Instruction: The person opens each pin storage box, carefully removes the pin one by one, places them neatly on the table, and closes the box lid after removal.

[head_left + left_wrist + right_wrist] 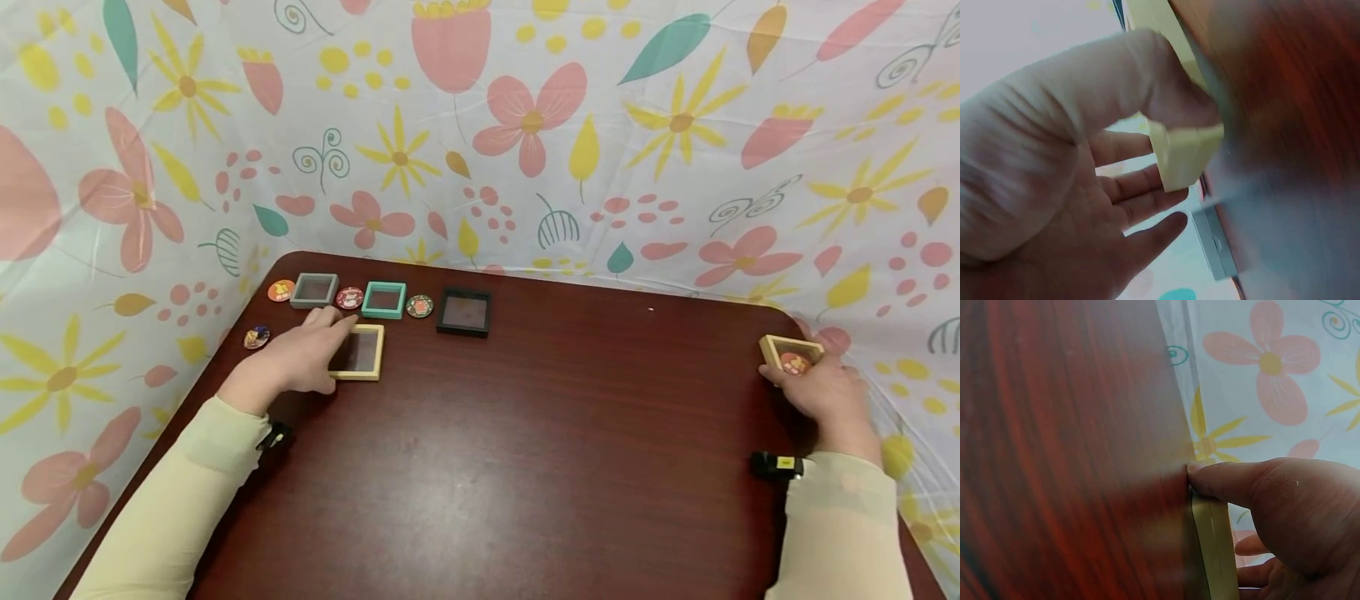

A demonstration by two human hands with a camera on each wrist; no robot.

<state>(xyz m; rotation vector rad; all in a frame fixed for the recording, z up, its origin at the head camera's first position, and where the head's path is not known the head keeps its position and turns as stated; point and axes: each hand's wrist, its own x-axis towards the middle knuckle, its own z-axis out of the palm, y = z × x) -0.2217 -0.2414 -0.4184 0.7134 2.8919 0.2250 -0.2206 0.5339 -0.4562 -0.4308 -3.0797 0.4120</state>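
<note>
On the left of the table, my left hand [303,352] grips a pale yellow square frame [363,350] with a clear pane, by its left side. In the left wrist view the thumb presses one face of the yellow frame [1188,156] and fingers reach behind it. At the far right corner, my right hand [832,400] holds a second, tilted yellow frame [787,340] with an orange round badge [795,363] showing within. The right wrist view has the thumb on this yellow frame's edge [1215,540]; other fingers are partly hidden behind it.
Along the back left lie an orange badge [281,290], a grey frame [315,289], a red badge [349,298], a teal frame [384,300], a green badge [420,306] and a black frame [465,312]. A dark badge [256,337] lies near the table's left edge. Flowered cloth [480,167] surrounds the table.
</note>
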